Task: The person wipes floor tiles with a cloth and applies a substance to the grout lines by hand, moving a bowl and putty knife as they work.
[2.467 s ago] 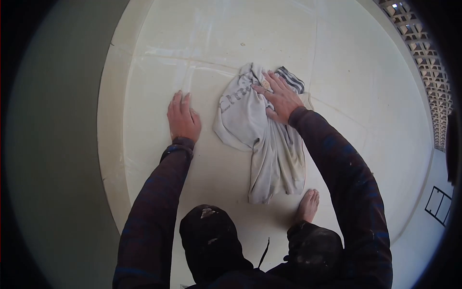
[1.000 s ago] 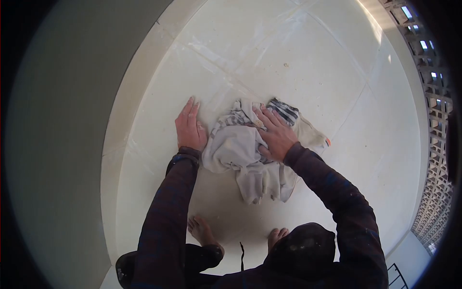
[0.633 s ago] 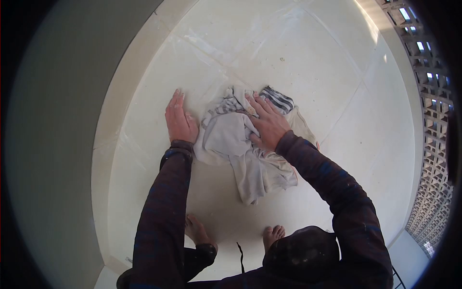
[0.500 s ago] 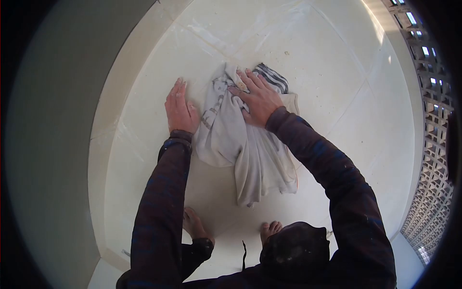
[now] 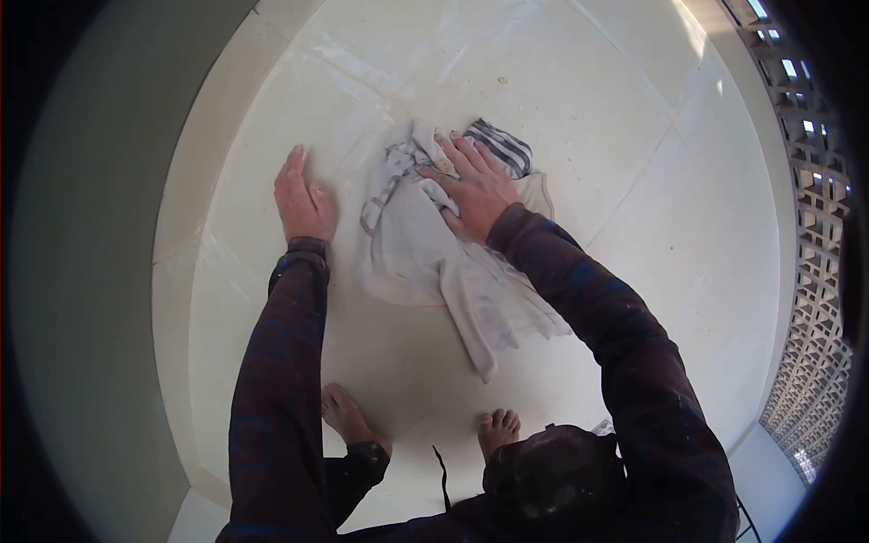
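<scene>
A pale grey, crumpled cloth (image 5: 412,240) lies on the tiled floor in front of me, printed with darker marks on its left side. It looks like an old garment, with a black-and-white striped part (image 5: 501,147) at its top right. My right hand (image 5: 475,190) lies flat on its upper part, fingers stretched out and spread. Left of the cloth, and apart from it, my left hand (image 5: 305,199) is at the floor, its fingers straight and holding nothing.
Pale floor tiles (image 5: 625,195) carry whitish smears and small specks. A plain wall (image 5: 100,271) with a skirting (image 5: 181,231) runs along the left. On the right stands a lattice-block screen (image 5: 815,299). My bare feet (image 5: 344,416) are below the cloth.
My left hand has shifted left, farther from the cloth. My right hand stays on the cloth, whose lower folds have spread and changed shape. The view has shifted slightly.
</scene>
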Motion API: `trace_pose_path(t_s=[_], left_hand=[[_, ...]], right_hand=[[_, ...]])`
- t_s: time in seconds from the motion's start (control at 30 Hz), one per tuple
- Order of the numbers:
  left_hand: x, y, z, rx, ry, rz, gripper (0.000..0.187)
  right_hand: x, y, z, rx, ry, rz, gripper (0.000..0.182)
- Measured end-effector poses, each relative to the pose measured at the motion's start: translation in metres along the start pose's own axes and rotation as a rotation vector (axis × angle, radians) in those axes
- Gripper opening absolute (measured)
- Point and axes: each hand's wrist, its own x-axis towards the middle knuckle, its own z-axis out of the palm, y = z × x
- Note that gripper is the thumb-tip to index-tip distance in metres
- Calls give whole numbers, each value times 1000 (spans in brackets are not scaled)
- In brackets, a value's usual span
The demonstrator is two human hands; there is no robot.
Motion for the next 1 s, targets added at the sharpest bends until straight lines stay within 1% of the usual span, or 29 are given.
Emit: trace_pose_path(t_s=[0.07,0.1,0.13,0.2,0.23,0.27,0.33,0.37,0.43,0.47,0.53,0.6,0.67,0.7,0.73,0.77,0.8,0.87,0.9,0.93,1.0], left_hand=[[1,2,-4,-8,-22,-10,60],[2,4,-4,-3,-19,-24,60],[1,6,-4,-1,-11,-44,60],[-1,1,-1,10,-2,-6,61],[-1,-1,-1,35,-7,-1,61],[-1,-3,-1,65,-16,1,61],[-2,-3,-6,69,-27,3,60],[2,-3,-3,76,-12,12,59],[1,3,-4,65,-13,-12,59],[2,5,-5,52,-10,-31,59],[-2,3,-8,38,1,-12,59],[4,-2,2,19,21,-11,59],[1,-1,-2,66,-4,22,59],[-8,-2,-6,69,-29,17,59],[-6,-4,-3,79,-15,44,59],[1,-5,1,95,23,67,58],[0,-1,0,98,27,66,58],[1,2,-3,77,-10,-13,58],[4,1,-3,84,-2,-2,58],[0,-1,-2,55,7,0,57],[2,3,0,36,20,-8,57]], right_hand=[[-29,-10,1,67,-3,61,68],[-69,-16,-4,84,-71,101,69],[-111,-23,-14,89,-189,167,71],[-207,-27,-6,25,-394,311,74],[-234,-25,-13,41,-441,331,75],[-227,-19,-14,34,-437,331,75],[-209,-12,-25,15,-449,249,79],[-179,-7,-30,22,-414,211,81],[-121,10,-26,-40,-222,112,79],[-119,8,-25,-38,-218,116,79],[-121,7,-29,40,-133,202,76],[-171,8,-33,50,-174,243,75],[-194,13,-40,-16,-461,268,73],[-185,18,-39,14,-360,232,73],[-164,21,-36,15,-354,246,73],[-132,29,-31,-1,-240,208,74],[-120,29,-30,-4,-140,170,75],[-117,27,-29,16,-120,168,75],[-110,24,-26,32,-101,175,76],[-128,19,-26,34,-185,205,76],[-199,19,-27,10,-380,268,79]])
